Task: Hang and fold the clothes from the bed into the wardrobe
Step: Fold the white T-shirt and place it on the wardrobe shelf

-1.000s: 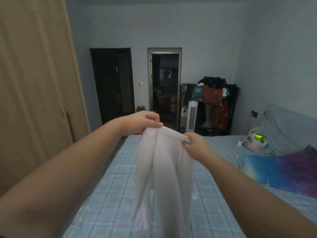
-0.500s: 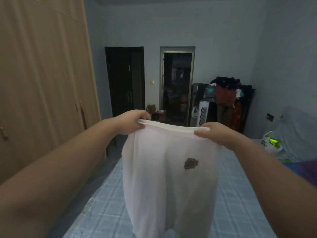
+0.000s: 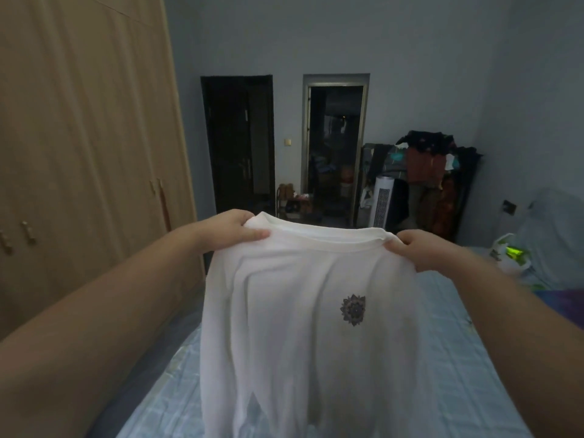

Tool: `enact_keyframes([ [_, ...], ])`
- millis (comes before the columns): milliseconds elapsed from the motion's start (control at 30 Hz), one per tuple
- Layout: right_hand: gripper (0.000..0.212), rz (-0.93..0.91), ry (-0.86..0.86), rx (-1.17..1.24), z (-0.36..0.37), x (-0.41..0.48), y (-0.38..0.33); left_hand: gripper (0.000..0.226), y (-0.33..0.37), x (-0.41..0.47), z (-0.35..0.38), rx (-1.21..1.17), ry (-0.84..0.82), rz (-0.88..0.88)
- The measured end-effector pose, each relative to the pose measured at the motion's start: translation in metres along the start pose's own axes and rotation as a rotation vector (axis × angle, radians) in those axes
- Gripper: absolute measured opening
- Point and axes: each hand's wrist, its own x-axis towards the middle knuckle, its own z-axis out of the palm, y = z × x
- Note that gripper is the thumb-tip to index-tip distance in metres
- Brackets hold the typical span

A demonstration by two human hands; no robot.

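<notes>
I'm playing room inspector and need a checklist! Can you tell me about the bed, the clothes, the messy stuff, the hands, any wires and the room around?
Surface: bed, pale blue checked sheet.
Job's things: white shirt with a small dark flower print, held up over the bed; wardrobe, the doors in view closed.
Clutter: plastic bag on the bed; clothes pile in the far corner; white tower appliance beside it.
Grippers: left hand and right hand each grip a top corner of the shirt.
Cables: nothing seen.
Surroundings: dark door, open doorway, grey-blue walls.
</notes>
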Motion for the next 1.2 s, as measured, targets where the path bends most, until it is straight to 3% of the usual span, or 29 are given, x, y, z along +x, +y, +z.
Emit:
enact_keyframes([
  [133,0.040,0.002,0.016,0.268,-0.006,-0.016,-0.010,0.040,-0.004,-0.017,-0.031,-0.135,-0.095,0.050],
  [267,0.013,-0.061,-0.111,0.546,-0.038,-0.037,-0.033,0.025,-0.014,-0.037,-0.072,-0.210,-0.173,0.105],
  [367,0.015,-0.109,-0.130,0.169,-0.059,-0.058,-0.054,0.014,-0.023,-0.050,-0.097,0.024,-0.161,0.154],
  [433,0.018,-0.100,-0.004,-0.154,-0.061,-0.066,-0.070,0.014,-0.031,-0.051,-0.103,0.190,-0.011,0.148],
  [500,0.016,-0.089,0.205,-0.255,-0.051,-0.072,-0.087,0.015,-0.039,-0.051,-0.102,0.326,0.174,0.116],
  [567,0.018,-0.101,0.434,-0.182,-0.031,-0.079,-0.098,0.015,-0.046,-0.054,-0.095,0.388,0.325,0.091],
  [667,0.022,-0.084,0.750,0.047,0.009,-0.094,-0.102,0.029,-0.055,-0.064,-0.085,0.243,0.485,0.037],
  [867,0.025,0.129,0.892,0.430,0.067,-0.115,-0.126,0.022,-0.068,-0.094,-0.058,-0.087,0.447,0.066],
  [933,0.024,0.133,0.935,0.283,0.073,-0.128,-0.125,0.020,-0.076,-0.104,-0.057,-0.090,0.481,0.034],
  [1067,0.026,-0.099,1.089,-0.277,0.067,-0.155,-0.120,0.024,-0.095,-0.126,-0.057,0.261,0.722,0.084],
  [1200,0.024,-0.182,1.174,-0.409,0.057,-0.172,-0.123,0.029,-0.101,-0.146,-0.053,0.275,0.898,0.220],
])
